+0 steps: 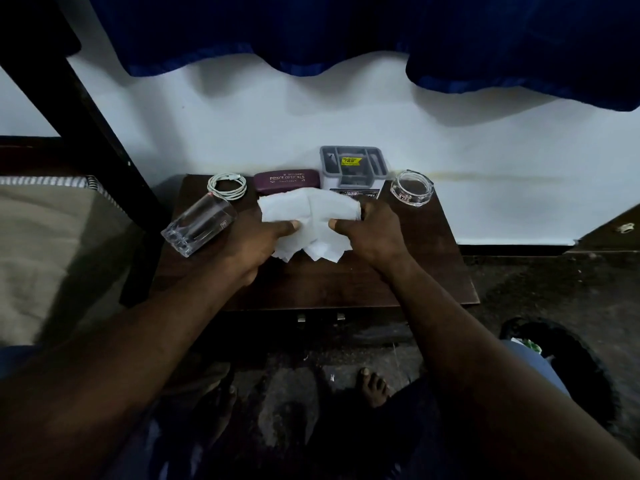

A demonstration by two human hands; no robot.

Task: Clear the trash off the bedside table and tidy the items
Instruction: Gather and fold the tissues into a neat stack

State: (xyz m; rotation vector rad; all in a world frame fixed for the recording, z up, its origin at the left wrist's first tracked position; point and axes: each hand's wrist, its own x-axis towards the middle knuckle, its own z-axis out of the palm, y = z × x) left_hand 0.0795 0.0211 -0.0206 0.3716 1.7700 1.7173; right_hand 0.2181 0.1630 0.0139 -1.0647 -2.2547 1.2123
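A white tissue (311, 216) is held above the dark wooden bedside table (329, 282). My left hand (256, 240) pinches its left part with the thumb on top. My right hand (370, 233) pinches its right part the same way, and its fingers are hidden behind the tissue. The tissue's ragged lower corners hang down between the two hands.
A clear glass (199, 225) stands at the table's left. Along the back lie a coiled white cable (227, 187), a maroon spectacle case (286, 181), a grey organiser tray (353, 166) and a glass ashtray (412, 188). The bed (45, 244) is left; a black bin (568, 362) is right.
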